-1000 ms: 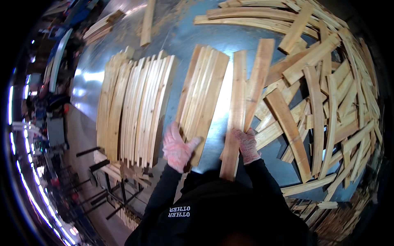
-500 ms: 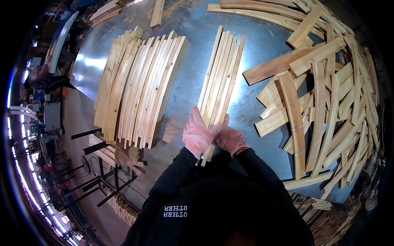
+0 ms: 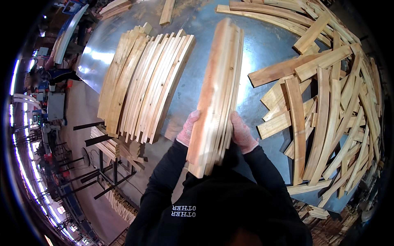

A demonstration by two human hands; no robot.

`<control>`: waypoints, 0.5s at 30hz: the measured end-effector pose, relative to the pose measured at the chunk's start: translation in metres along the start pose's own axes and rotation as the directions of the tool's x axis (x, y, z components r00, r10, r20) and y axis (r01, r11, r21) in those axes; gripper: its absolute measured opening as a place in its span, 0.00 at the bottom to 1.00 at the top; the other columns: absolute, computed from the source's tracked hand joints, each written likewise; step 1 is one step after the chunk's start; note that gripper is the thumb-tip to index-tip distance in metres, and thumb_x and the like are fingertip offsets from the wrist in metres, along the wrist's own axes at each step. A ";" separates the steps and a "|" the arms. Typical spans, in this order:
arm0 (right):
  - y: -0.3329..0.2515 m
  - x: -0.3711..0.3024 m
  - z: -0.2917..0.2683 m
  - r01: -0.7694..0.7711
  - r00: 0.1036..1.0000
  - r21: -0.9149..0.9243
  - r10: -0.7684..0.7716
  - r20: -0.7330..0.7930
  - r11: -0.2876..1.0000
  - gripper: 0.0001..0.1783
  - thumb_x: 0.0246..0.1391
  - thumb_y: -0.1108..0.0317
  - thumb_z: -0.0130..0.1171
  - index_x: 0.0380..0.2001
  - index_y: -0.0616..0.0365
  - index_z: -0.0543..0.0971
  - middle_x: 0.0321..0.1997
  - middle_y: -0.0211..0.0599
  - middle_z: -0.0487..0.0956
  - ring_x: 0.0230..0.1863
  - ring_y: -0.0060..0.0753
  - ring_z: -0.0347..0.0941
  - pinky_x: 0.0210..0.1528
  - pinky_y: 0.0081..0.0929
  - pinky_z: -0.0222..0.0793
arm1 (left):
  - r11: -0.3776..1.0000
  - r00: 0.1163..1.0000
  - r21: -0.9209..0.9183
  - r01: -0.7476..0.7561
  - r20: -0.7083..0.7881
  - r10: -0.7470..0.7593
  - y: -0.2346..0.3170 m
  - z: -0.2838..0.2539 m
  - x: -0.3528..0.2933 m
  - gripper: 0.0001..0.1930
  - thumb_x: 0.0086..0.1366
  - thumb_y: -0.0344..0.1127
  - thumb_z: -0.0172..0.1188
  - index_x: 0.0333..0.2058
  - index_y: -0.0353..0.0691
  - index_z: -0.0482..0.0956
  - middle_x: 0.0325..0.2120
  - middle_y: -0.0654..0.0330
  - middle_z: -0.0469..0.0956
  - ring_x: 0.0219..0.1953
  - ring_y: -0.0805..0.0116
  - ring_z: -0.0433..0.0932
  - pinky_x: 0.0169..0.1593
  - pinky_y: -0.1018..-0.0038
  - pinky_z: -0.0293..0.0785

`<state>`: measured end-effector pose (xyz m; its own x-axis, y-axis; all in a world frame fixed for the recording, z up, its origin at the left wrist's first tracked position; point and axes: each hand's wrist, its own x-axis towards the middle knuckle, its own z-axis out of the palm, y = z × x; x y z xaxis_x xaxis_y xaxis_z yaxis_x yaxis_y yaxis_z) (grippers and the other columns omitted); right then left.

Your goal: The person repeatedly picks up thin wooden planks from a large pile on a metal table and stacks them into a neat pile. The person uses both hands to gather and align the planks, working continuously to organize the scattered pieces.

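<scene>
A bundle of wooden slats (image 3: pixel 217 94) is tilted up in front of me, its reddish broad face turned toward the left. My left hand (image 3: pixel 188 128), in a pinkish work glove, presses on the bundle's left side. On its right side my right hand (image 3: pixel 243 133), gloved alike, grips the slats' edges. Most of my fingers are hidden behind the wood. Left of the bundle, a row of upright-edged slats (image 3: pixel 162 84) stands close together on the metal table (image 3: pixel 203 39), with wider boards (image 3: pixel 119 78) leaning against it.
A loose heap of wooden boards (image 3: pixel 322 119) covers the table's right side. One short board (image 3: pixel 167 12) lies at the far edge. Below the table at left stands a black metal rack (image 3: pixel 115 168) beside stacked wood, and machinery lines the far left.
The slats that stood on edge between my hands have been lifted and tipped, so a broad reddish face now shows. My hands have moved apart to the bundle's two sides.
</scene>
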<state>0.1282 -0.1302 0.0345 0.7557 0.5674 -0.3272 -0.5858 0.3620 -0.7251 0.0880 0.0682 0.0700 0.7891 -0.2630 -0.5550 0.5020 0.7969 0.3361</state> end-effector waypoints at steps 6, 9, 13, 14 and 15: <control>0.005 0.009 0.029 -0.112 0.989 -0.640 0.019 -0.149 0.760 0.51 0.64 0.47 0.58 0.73 0.69 0.44 0.55 0.47 0.79 0.54 0.38 0.77 0.56 0.29 0.71 | 0.999 0.972 0.038 0.004 -0.235 0.005 -0.020 -0.104 -0.009 0.27 0.71 0.54 0.54 0.58 0.37 0.75 0.52 0.51 0.81 0.51 0.58 0.81 0.53 0.63 0.79; 0.024 0.016 0.028 -0.165 0.983 -0.850 0.153 -0.101 0.501 0.59 0.62 0.36 0.52 0.73 0.72 0.38 0.52 0.57 0.80 0.51 0.51 0.80 0.52 0.36 0.74 | 0.152 0.796 0.853 0.500 -0.521 0.309 0.017 -0.073 -0.033 0.28 0.73 0.58 0.47 0.47 0.37 0.83 0.42 0.47 0.84 0.45 0.51 0.83 0.48 0.57 0.79; 0.050 0.035 0.056 -0.238 0.949 -0.943 0.264 -0.174 0.234 0.65 0.61 0.27 0.45 0.71 0.78 0.35 0.48 0.60 0.81 0.47 0.53 0.81 0.46 0.40 0.76 | -0.216 0.690 0.810 0.545 -0.286 0.665 0.077 -0.041 -0.078 0.27 0.69 0.60 0.52 0.32 0.42 0.86 0.28 0.46 0.83 0.36 0.46 0.83 0.41 0.56 0.78; 0.086 0.045 0.048 -0.226 0.957 -0.954 0.228 -0.180 0.195 0.67 0.59 0.23 0.41 0.70 0.80 0.36 0.46 0.59 0.82 0.44 0.51 0.83 0.42 0.39 0.77 | -0.149 0.637 0.862 0.485 -0.232 0.735 0.102 -0.022 -0.088 0.20 0.68 0.54 0.58 0.35 0.43 0.86 0.32 0.46 0.84 0.36 0.48 0.83 0.39 0.60 0.78; 0.077 0.047 0.069 -0.123 0.986 -0.953 0.144 -0.085 0.278 0.68 0.59 0.22 0.41 0.70 0.82 0.36 0.46 0.55 0.83 0.42 0.48 0.83 0.41 0.36 0.77 | -0.188 0.556 0.884 0.428 -0.093 0.826 0.120 -0.038 -0.097 0.16 0.67 0.48 0.60 0.43 0.41 0.83 0.39 0.48 0.83 0.38 0.48 0.83 0.41 0.60 0.79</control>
<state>0.0986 -0.0243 0.0053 0.6854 0.5484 -0.4790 0.0234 -0.6741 -0.7383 0.0582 0.2102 0.1360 0.8203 0.5628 -0.1015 0.5560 -0.7433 0.3719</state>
